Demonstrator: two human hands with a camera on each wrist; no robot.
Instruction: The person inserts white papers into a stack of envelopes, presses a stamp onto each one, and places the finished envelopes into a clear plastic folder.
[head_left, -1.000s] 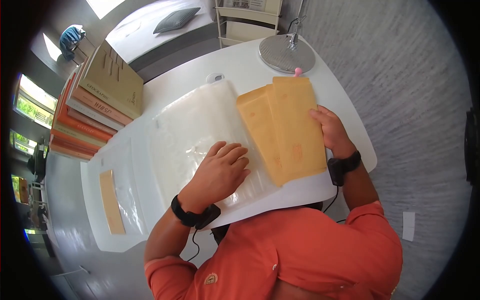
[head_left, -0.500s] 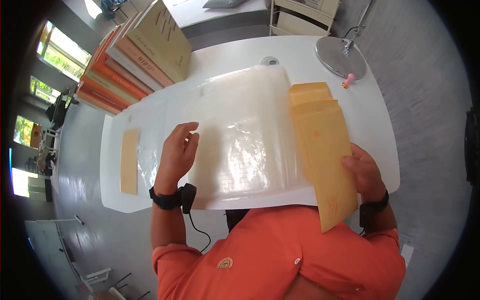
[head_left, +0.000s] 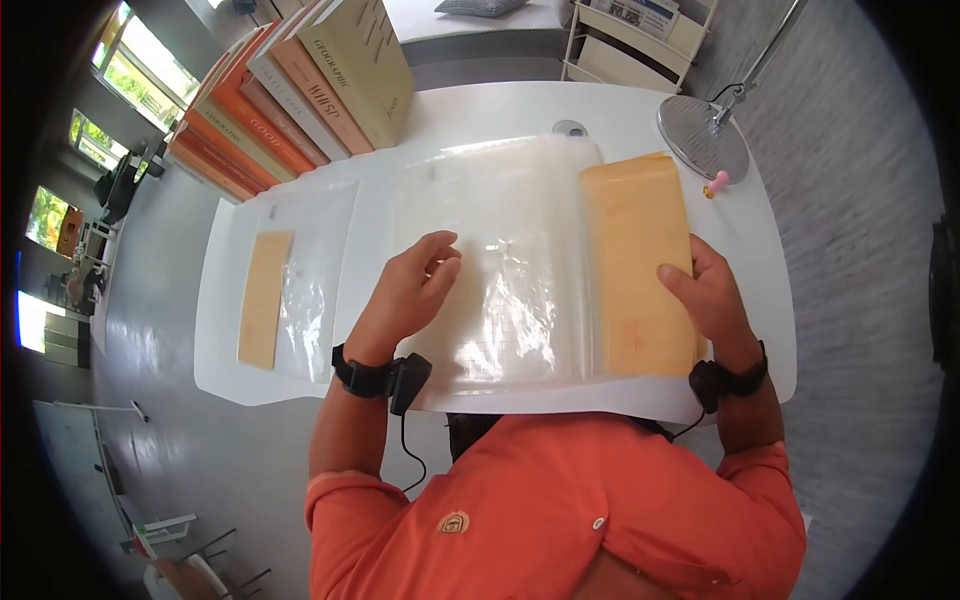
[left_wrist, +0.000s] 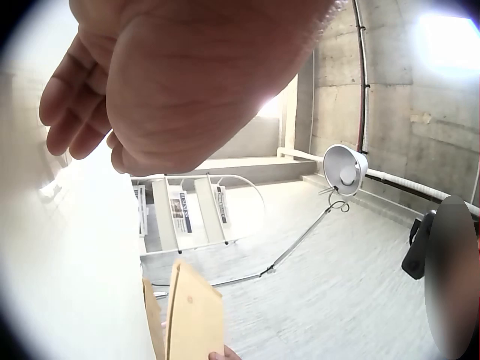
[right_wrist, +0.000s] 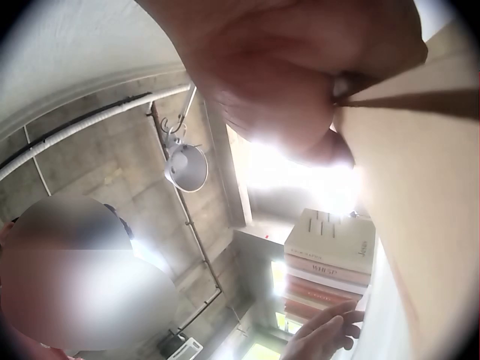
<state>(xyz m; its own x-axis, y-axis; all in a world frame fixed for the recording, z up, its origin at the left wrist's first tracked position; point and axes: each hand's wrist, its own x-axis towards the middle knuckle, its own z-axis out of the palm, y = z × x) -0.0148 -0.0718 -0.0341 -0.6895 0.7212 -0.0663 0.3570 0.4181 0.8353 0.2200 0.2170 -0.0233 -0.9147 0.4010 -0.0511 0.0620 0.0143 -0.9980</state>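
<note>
My right hand [head_left: 712, 295] pinches the right edge of a brown kraft envelope [head_left: 640, 260], thumb on its upper face. Another kraft envelope [left_wrist: 154, 315] shows behind the held one in the left wrist view; from the head they overlap almost fully. To their left lies a stack of clear plastic bags [head_left: 490, 210], glossy and slightly wrinkled. Over this stack's left part is my left hand [head_left: 412, 285], fingers loosely bent and holding nothing. Further left, a narrow kraft piece [head_left: 265, 300] lies with a clear plastic bag [head_left: 315, 300].
A row of upright books [head_left: 300, 95] stands at the table's back left. At the back right are a lamp base [head_left: 703, 138] and a small pink-topped object [head_left: 716, 184]. A shelf rack [head_left: 640, 45] stands beyond the white table [head_left: 220, 350].
The right hand first drew the upper envelope down toward the body, then brought it back up over the other one. The left hand lifted off the bags' front part and shifted left.
</note>
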